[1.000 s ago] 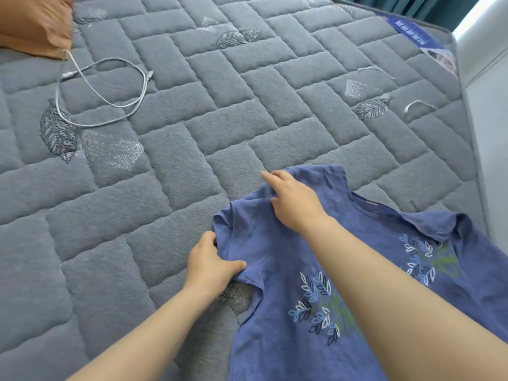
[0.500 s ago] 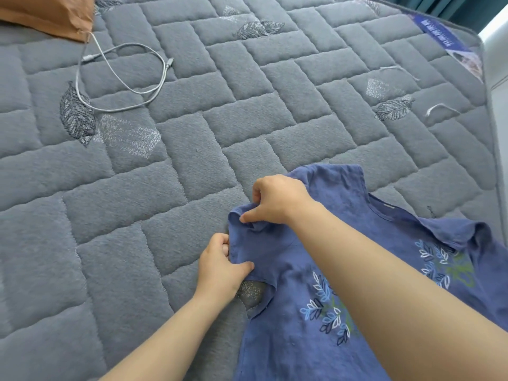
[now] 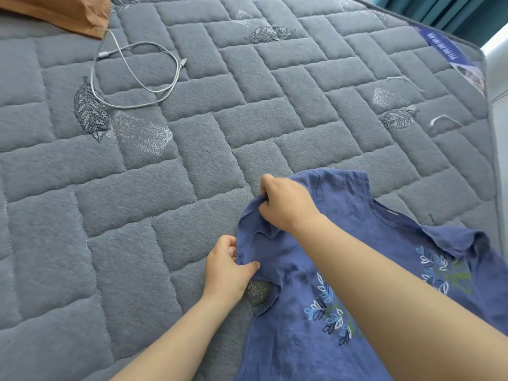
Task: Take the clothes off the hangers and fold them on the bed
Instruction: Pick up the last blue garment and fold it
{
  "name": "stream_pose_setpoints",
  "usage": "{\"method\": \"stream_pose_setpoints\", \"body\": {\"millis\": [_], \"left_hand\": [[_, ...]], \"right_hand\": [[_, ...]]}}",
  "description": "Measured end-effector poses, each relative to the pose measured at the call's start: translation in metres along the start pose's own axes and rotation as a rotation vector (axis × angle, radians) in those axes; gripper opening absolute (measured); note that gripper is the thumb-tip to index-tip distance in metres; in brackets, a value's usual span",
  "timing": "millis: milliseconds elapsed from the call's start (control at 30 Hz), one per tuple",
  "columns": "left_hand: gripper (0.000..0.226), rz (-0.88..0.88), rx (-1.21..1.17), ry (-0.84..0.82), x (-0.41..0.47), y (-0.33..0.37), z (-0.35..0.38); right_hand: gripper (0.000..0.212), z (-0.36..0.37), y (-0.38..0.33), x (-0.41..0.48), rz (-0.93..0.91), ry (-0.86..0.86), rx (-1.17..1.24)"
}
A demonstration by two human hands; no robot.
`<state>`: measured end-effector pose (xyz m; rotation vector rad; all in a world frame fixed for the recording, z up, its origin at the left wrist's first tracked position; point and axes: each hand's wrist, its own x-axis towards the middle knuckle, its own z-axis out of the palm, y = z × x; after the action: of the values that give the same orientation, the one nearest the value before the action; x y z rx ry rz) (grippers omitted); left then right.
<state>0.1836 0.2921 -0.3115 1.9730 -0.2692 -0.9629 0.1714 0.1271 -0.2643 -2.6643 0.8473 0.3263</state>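
Since a second ago the right hand [image 3: 286, 207] has gone from lying flat on the shoulder to bunching the sleeve [image 3: 255, 232] up off the cover, while the left hand [image 3: 225, 268] has kept its place at the hem.

Most of the frame is taken by the bed [image 3: 192, 188], its grey quilted cover serving as the folding surface. On it, at lower right, lies the shirt [image 3: 343, 210], blue, front up with its leaf print showing, collar toward the right edge. No hanger is in view, so it looks already off one and spread flat so the sides can be turned in.

Both forearms reach in from the bottom edge. At upper left a brown cloth [image 3: 68, 9] sits well apart from the work, and a white cable [image 3: 137, 77] loops just below it, also clear of the shirt.

In the right hand, fingers curled, the upper edge of the sleeve is gripped and raised slightly. Thumb and curled fingers of the left hand pinch the lower hem. Held at two points like this, the sleeve stays taut, which should let it be laid over the chest as one clean fold. I judge the folding as only just begun: the body is not yet folded.
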Motion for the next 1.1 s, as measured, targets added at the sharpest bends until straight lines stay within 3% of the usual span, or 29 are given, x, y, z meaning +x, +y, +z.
{"method": "stream_pose_setpoints", "body": {"millis": [133,333,600,733,867,933,1100], "left_hand": [[0.028,0.011,-0.012,0.014,-0.001,0.001,-0.001],[0.015,0.096,-0.045,0.066,-0.007,0.005,-0.006],[0.026,0.46,0.117,0.061,-0.034,0.021,0.002],[0.014,0.661,0.356,-0.169,-0.046,0.024,0.019],[0.032,0.648,0.746,-0.36,-0.053,0.01,0.025],[0.032,0.63,0.727,-0.345,-0.056,0.008,0.024],[0.016,0.67,0.587,-0.317,-0.061,0.022,0.02]], "right_hand": [[0.01,-0.011,-0.01,0.007,0.012,0.219,0.185],[0.018,-0.03,-0.009,0.009,0.059,0.306,0.367],[0.018,-0.045,0.043,-0.062,0.202,0.581,0.461],[0.02,-0.03,0.084,-0.108,0.43,0.567,0.508],[0.018,-0.001,0.113,-0.146,0.671,0.399,0.481],[0.023,0.012,0.119,-0.16,0.764,0.301,0.458],[0.024,0.011,0.114,-0.189,0.836,0.25,0.489]]}}
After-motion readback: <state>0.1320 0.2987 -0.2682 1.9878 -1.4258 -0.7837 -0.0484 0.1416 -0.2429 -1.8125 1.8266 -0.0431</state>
